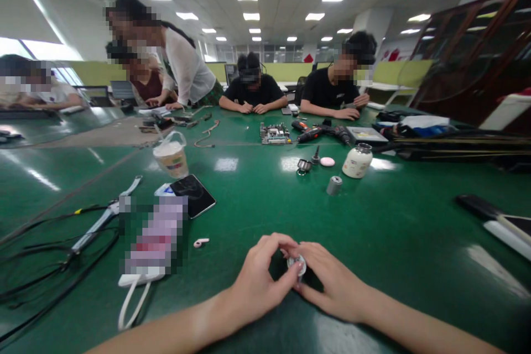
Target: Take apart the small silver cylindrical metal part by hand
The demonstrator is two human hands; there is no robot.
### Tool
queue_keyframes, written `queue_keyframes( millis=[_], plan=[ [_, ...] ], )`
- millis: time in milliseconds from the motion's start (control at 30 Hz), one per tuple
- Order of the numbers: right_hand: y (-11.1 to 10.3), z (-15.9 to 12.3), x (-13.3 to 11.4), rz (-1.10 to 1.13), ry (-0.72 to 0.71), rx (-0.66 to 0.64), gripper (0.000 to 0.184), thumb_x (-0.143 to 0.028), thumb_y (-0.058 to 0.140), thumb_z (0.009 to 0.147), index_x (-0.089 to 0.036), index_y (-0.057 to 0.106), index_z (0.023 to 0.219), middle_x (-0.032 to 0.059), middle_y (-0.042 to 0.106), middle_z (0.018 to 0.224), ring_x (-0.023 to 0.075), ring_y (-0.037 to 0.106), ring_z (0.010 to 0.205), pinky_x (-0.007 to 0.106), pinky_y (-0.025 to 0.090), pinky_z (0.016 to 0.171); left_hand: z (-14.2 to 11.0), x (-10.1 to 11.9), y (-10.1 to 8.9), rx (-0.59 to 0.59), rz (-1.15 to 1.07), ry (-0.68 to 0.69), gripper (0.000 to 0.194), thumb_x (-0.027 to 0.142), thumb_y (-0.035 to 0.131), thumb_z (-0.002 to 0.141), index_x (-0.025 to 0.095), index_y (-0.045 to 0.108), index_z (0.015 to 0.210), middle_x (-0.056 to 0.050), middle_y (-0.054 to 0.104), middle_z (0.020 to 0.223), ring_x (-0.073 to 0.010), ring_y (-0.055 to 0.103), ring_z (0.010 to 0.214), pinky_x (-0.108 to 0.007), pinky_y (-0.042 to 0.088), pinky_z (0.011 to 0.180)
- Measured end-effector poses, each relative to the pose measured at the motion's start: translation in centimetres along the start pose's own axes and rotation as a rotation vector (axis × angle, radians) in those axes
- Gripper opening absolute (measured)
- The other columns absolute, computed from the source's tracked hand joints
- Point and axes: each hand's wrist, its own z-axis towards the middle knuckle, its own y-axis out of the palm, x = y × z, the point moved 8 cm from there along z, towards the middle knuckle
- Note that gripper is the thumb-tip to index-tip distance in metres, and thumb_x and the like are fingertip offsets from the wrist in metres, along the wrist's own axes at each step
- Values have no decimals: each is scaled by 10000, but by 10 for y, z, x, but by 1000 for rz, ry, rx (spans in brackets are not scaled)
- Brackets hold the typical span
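Note:
Just above the green table (249,199), my left hand (258,276) and my right hand (334,279) meet around a small round silvery part (297,266). The left thumb presses on its face, and the right fingers curl around its far and near sides. Fingers cover much of it, so its exact kind is unclear. Beyond the hands stand a grey cylinder (334,185) and a white patterned bottle (357,162) without a lid. Beside them lie a pink disc (327,161), a dark tapered piece (316,155) and a metal cap with a loop (303,166).
Left are a drink cup (172,160), a dark tablet (194,196), a blurred phone (155,238), an earbud (201,243) and black cables (62,249). Farther back lie a circuit board (275,133) and power drills (317,131). Several people sit or stand around the table.

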Motion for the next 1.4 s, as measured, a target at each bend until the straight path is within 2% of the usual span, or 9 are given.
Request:
queue_keyframes(
  millis=[467,533,633,733,867,1000,1167,1267,1400],
  plan=[
    [-1,2,-2,-24,29,-31,472,-247,573,909,-166,448,1356,159,576,1330,238,521,1249,443,390,1083,2,2,-1,-93,12,35,291,96,617,837,214,562,1097,-40,710,1017,-197,667,1001,-340,500,917],
    [-3,2,-3,-24,52,-49,442,-242,578,895,-157,487,1319,159,588,1318,246,529,1244,445,388,1087,5,3,-6,-47,2,37,239,100,622,843,212,579,1050,-38,705,996,-191,664,998,-327,511,897],
    [-4,5,-4,-35,93,-89,398,-250,588,874,-130,550,1251,176,601,1307,263,536,1244,438,399,1085,10,-7,-23,144,24,17,165,128,623,865,209,571,999,-37,703,955,-187,669,976,-321,521,867],
    [-3,7,-4,-57,123,-145,415,-254,590,866,-110,562,1254,186,593,1323,268,522,1267,444,378,1106,12,-28,-33,254,230,-21,145,167,657,857,213,592,979,-35,726,930,-228,657,999,-403,479,903],
    [-1,9,-1,-51,151,-185,443,-244,600,851,-105,562,1270,180,589,1334,268,521,1272,453,369,1115,13,-58,-20,86,477,-119,145,166,681,838,236,659,962,-25,753,978,-302,576,1158,-516,400,948],
    [-1,6,0,-49,155,-183,466,-280,594,874,-110,545,1305,173,576,1353,274,507,1287,468,363,1119,10,-67,-14,16,516,-157,222,170,662,855,251,653,1061,-28,757,1046,-309,493,1271,-549,359,993],
    [-4,4,0,-14,151,-133,449,-316,618,874,-142,564,1285,147,590,1345,279,522,1270,456,384,1109,12,-53,-18,57,400,-150,138,174,653,862,251,678,974,-24,751,996,-293,551,1185,-527,409,970],
    [-4,5,-1,-7,135,-116,430,-296,617,877,-146,567,1276,154,595,1334,275,536,1253,443,407,1091,8,-25,-19,100,257,-48,142,143,611,874,242,653,967,-46,717,1011,-259,555,1152,-438,469,934],
    [-2,5,0,-4,110,-107,447,-273,606,887,-159,530,1313,151,597,1329,266,542,1248,446,400,1093,-1,6,-10,19,187,89,208,113,647,817,246,640,977,-41,720,941,-251,590,1089,-374,494,907]
  ],
)
